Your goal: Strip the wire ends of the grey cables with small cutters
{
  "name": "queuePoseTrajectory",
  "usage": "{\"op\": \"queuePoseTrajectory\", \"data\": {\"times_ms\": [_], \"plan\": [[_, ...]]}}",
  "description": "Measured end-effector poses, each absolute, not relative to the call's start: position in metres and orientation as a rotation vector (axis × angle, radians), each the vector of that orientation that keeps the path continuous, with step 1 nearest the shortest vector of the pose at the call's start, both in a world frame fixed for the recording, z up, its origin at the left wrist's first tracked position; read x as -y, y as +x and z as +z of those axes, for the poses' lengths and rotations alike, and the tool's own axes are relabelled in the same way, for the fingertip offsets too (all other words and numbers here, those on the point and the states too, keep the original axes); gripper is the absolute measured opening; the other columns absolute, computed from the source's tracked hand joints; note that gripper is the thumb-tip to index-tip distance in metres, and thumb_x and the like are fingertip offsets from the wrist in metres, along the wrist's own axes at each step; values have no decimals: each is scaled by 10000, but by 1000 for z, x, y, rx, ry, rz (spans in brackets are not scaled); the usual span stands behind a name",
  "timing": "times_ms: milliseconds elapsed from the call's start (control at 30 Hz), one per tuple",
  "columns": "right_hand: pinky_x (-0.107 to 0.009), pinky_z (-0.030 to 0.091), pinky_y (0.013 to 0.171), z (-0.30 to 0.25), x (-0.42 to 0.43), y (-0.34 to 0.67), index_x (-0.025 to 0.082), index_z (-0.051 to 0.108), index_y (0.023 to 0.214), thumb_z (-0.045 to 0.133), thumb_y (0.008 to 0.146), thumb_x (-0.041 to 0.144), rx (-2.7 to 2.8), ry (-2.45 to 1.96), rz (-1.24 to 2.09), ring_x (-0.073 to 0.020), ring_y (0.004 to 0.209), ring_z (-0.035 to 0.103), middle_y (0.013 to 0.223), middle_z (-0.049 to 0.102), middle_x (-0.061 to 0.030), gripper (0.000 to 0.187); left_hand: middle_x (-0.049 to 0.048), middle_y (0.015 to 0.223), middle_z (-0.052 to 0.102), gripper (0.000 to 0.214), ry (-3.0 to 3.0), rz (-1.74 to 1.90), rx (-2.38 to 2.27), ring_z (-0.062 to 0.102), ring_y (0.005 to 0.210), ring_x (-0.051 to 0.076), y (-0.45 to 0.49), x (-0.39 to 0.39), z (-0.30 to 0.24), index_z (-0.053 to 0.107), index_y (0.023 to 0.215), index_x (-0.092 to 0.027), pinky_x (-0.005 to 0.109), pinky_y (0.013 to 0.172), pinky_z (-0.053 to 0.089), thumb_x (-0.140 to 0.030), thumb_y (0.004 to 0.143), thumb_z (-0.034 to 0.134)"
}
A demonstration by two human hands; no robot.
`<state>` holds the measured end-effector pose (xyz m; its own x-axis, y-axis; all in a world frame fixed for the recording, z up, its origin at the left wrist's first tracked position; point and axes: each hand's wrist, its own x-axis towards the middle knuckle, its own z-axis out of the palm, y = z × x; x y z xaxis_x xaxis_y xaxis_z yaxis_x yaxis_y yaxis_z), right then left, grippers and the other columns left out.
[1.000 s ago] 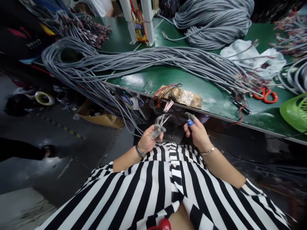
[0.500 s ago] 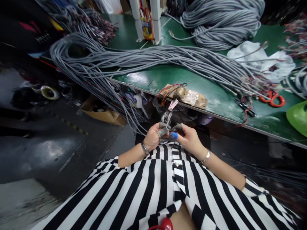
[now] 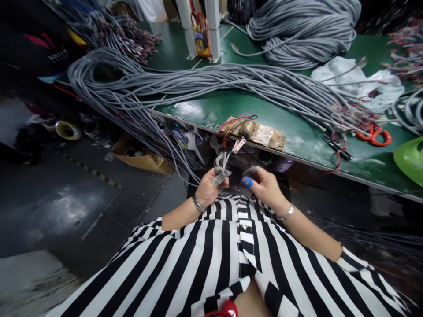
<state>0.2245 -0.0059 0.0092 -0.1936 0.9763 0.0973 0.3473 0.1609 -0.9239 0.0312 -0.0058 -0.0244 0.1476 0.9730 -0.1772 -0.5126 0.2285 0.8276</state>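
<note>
My left hand [image 3: 209,188] is closed in a pinch on a bundle of thin pale wires [image 3: 221,162] that loop up above its fingertips. Grey wrapping covers some of its fingers. To the right, apart from the wires, my right hand [image 3: 266,188] has thumb and fingers pressed together, with blue wrapping on the thumb and grey on the fingers. Whether anything small sits in that pinch I cannot make out. Just above the wires is a pink clothes peg [image 3: 238,145], near the taped block [image 3: 262,133] on the table edge.
Long grey cables [image 3: 211,79] lie across the green table [image 3: 198,108] and hang off its left edge. Orange-handled scissors [image 3: 375,135] and a green object [image 3: 410,160] are at the right. A coiled cable bundle [image 3: 307,31] lies behind. A cardboard box [image 3: 142,160] stands below.
My right hand has moved right, away from the left hand and the wires. My left hand has shifted slightly left, still with the wires.
</note>
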Motion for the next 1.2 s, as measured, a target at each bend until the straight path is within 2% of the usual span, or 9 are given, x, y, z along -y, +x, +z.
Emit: {"op": "queuePoseTrajectory", "data": {"times_ms": [100, 300, 467, 633, 733, 933, 1033, 1133, 1200], "plan": [[-243, 338, 542, 11, 8, 210, 197, 553, 763, 666, 738, 407, 1881, -1303, 957, -119, 581, 429, 654, 533, 10, 241, -9, 607, 622, 303, 738, 1173, -864, 544, 544, 79, 36, 8, -28, 604, 777, -142, 197, 547, 424, -349, 651, 786], [-248, 331, 559, 5, -6, 206, 180, 514, 649, 516, 856, 369, 1784, -1294, 838, -109, 575, 404, 607, 498, 6, 281, -2, 574, 627, 313, 794, 1059, -842, 541, 506, 84, 35, 12, -30, 584, 771, -140, 202, 524, 410, -377, 679, 766], [-240, 370, 571, -4, -13, 203, 176, 552, 719, 581, 814, 442, 1465, -1193, 1207, -100, 593, 424, 655, 522, 16, 285, -5, 533, 590, 340, 770, 1016, -746, 497, 470, 81, 33, 13, -26, 612, 791, -136, 208, 492, 360, -419, 676, 761], [-188, 178, 399, -3, -9, 198, 204, 477, 759, 683, 708, 510, 1033, -1101, 1676, -50, 438, 264, 527, 360, 88, 373, 4, 578, 610, 364, 769, 1027, -719, 534, 523, 98, 34, 12, -25, 604, 802, -139, 230, 546, 411, -410, 643, 787], [-176, 129, 381, 1, -6, 196, 202, 473, 780, 759, 644, 422, 894, -997, 1786, -35, 418, 268, 528, 367, 98, 386, 0, 614, 625, 357, 750, 1026, -741, 557, 544, 98, 34, 12, -30, 579, 796, -145, 231, 568, 437, -384, 640, 794], [-180, 267, 420, 6, -3, 190, 201, 482, 768, 787, 608, 318, 862, -988, 1647, -44, 455, 369, 564, 446, 86, 364, 41, 859, 675, 464, 803, 1029, -698, 633, 763, 144, 34, 8, -24, 605, 969, -156, 287, 751, 498, -334, 603, 827], [-185, 310, 446, 7, -4, 189, 203, 485, 772, 782, 608, 302, 908, -1040, 1537, -54, 498, 404, 625, 511, 65, 354, 33, 885, 679, 404, 892, 1088, -771, 627, 820, 142, 37, 4, -13, 639, 947, -153, 282, 796, 493, -291, 615, 822], [-180, 313, 444, 6, -5, 189, 207, 489, 808, 784, 601, 297, 926, -1075, 1491, -60, 519, 420, 662, 544, 52, 371, 1, 807, 677, 306, 902, 1213, -899, 610, 757, 107, 41, -1, -6, 661, 840, -147, 235, 746, 484, -249, 604, 825], [-167, 266, 413, 5, -6, 190, 213, 489, 852, 780, 608, 297, 862, -1042, 1550, -51, 495, 391, 667, 540, 55, 389, -15, 714, 658, 272, 833, 1261, -912, 580, 639, 74, 43, -3, -5, 649, 784, -143, 188, 616, 455, -257, 608, 822]]}}
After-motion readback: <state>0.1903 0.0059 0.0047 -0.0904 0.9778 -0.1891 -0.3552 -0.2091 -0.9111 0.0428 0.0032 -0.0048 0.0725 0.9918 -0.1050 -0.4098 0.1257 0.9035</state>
